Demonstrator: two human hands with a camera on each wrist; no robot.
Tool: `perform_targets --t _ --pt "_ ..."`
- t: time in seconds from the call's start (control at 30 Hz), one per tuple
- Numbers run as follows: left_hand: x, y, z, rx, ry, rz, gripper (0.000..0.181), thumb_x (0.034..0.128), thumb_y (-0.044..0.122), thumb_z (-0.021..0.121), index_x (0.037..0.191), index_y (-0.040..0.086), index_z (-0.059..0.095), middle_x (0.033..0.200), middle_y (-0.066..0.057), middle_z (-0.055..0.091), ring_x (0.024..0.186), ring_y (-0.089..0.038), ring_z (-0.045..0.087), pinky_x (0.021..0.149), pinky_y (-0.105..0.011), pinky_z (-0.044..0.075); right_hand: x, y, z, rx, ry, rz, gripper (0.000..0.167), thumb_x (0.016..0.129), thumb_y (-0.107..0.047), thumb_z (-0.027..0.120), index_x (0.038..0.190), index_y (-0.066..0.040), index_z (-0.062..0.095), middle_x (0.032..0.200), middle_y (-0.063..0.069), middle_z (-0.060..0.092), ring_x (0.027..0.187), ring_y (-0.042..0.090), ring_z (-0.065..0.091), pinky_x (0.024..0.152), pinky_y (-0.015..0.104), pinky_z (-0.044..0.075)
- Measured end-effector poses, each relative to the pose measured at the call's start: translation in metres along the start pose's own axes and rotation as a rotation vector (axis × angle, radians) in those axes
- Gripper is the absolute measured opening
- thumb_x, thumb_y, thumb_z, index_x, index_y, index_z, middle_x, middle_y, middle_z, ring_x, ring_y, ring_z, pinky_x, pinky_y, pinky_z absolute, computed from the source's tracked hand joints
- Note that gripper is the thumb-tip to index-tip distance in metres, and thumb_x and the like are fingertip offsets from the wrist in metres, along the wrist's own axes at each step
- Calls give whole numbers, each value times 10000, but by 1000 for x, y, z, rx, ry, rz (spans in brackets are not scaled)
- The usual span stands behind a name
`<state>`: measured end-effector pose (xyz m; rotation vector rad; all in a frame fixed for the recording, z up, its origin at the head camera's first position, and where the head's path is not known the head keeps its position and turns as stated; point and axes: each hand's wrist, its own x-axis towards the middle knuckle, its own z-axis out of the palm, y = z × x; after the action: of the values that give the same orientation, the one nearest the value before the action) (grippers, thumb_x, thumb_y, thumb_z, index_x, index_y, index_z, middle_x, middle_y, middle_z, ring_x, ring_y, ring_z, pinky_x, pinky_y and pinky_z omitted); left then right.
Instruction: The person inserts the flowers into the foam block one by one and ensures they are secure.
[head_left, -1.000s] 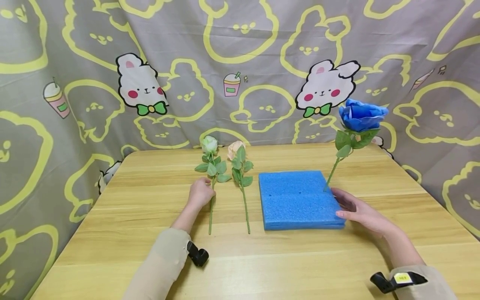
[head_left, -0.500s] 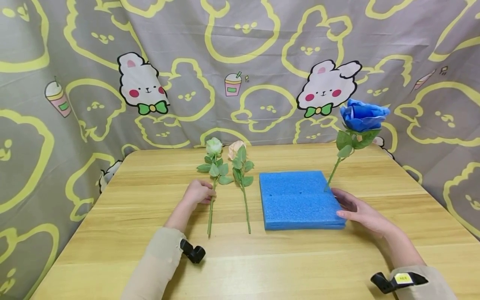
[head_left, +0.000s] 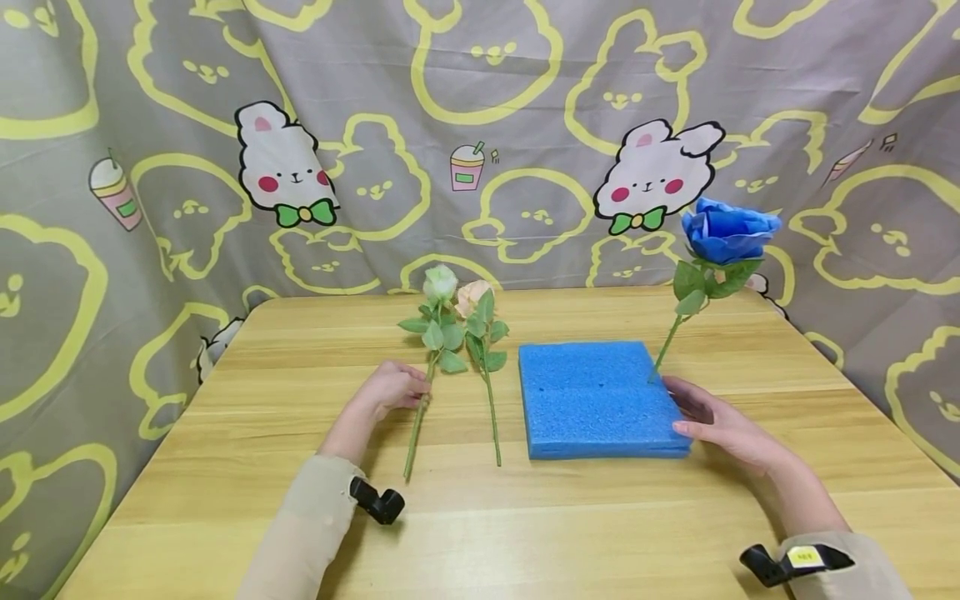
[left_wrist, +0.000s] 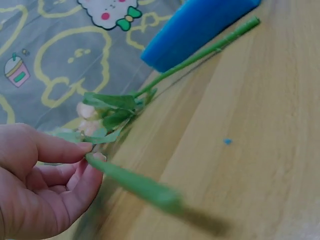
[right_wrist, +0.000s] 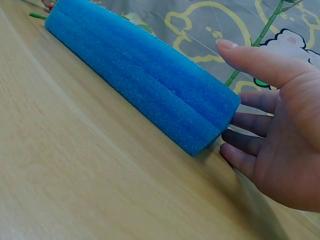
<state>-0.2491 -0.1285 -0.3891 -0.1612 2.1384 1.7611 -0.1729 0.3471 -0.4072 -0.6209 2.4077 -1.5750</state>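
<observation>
My left hand (head_left: pixel 392 388) pinches the stem of a pale green-white rose (head_left: pixel 440 285) between thumb and fingertips. In the left wrist view the stem (left_wrist: pixel 145 189) slants toward the camera, its lower end blurred. A peach rose (head_left: pixel 474 297) lies just right of it, its bloom partly hidden by leaves. At the right side of a blue foam block (head_left: pixel 592 408) is my right hand (head_left: pixel 723 425), fingers against its edge and thumb raised in the right wrist view. A blue rose (head_left: pixel 729 232) stands in the block near its right edge, leaning right.
Everything rests on a wooden table (head_left: pixel 480 533), with a patterned grey curtain (head_left: pixel 375 75) hanging behind it. Small holes show in the block's top. A tiny blue crumb (left_wrist: pixel 227 141) lies on the wood in the left wrist view.
The green-white rose has tilted, its bloom shifting right toward the peach rose and its stem end moving left and nearer. My left wrist has drawn slightly left. My right hand stays put.
</observation>
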Motion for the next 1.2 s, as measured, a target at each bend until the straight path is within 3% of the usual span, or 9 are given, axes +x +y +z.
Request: perform_targets --t 0.27,0.37,0.47,0.53,0.63,0.7,0.9,1.2 --pt "-5 8 -6 -117 -20 85 200 858 -73 554 1041 -133 500 801 -77 559 685 -139 565 661 -226 531 0 0 0 7 0 6 635 919 -26 516 1422 101 150 1450 344 129 1161 -131 311 915 61 300" --pt "-8 13 -5 -123 -30 107 173 863 -67 551 1022 -120 508 808 -78 564 694 -133 574 677 -231 529 -1 -1 0 2 -4 14 644 916 -26 520 1421 106 142 1450 347 126 1298 101 298 916 62 299" --pt "-11 19 -3 -124 -41 142 178 864 -59 557 1023 -123 511 832 -91 577 703 -133 586 687 -238 529 -1 -2 0 -3 -12 13 659 908 -22 531 1418 115 135 1447 354 118 1323 344 216 919 59 295" --pt "-14 24 0 -136 -41 163 179 859 -63 563 1019 -122 512 835 -93 583 699 -134 591 687 -243 533 -1 -2 -1 1 -21 2 673 900 -13 540 1415 123 128 1444 362 105 1337 279 229 923 57 288" --pt "-17 31 5 -149 -38 190 179 852 -63 573 1011 -116 509 818 -83 584 686 -134 596 680 -246 538 -2 -2 -2 14 -40 -21 699 886 1 553 1410 135 111 1439 375 78 1279 -7 281 931 54 279" --pt "-20 37 10 -153 -34 203 172 849 -58 582 998 -107 512 804 -78 585 691 -144 600 672 -247 540 -2 -1 -3 19 -55 -36 716 877 13 560 1410 138 99 1436 382 63 1203 -131 289 938 59 280" --pt "-25 51 25 -165 -35 256 131 854 -36 597 958 -75 527 821 -86 572 707 -160 593 657 -253 535 -4 -1 -4 28 -95 -50 760 858 32 578 1415 133 71 1432 393 34 1204 -146 286 944 77 295" --pt "-23 67 54 -183 -49 349 98 841 -46 620 916 -70 560 764 -45 574 674 -158 603 645 -284 543 -4 -3 -3 26 -83 -32 756 857 16 586 1417 128 92 1441 381 55 1199 -147 283 937 58 276"
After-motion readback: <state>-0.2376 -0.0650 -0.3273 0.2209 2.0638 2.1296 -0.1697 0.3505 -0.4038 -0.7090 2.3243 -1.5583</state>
